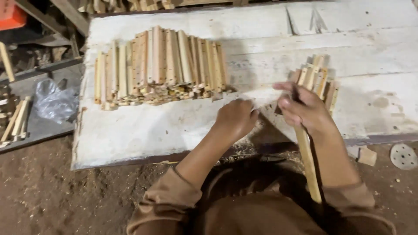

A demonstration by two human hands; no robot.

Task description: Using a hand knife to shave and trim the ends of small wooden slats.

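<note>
My right hand (305,109) is closed around a long pale wooden stick (310,167) that runs down toward my body. A small bundle of short wooden strips (320,78) lies just beyond that hand on the white board (143,130). My left hand (237,117) is curled into a loose fist on the board, beside the stick's upper end; whether it holds anything is hidden. To its upper left lies a large heap of short wooden strips (159,65), stacked side by side.
The board rests on a sawdust-covered floor (48,191). A crumpled plastic bag (54,102) and loose sticks (17,119) lie at the left. A small wood block (367,156) and a round perforated disc (403,156) sit at the right.
</note>
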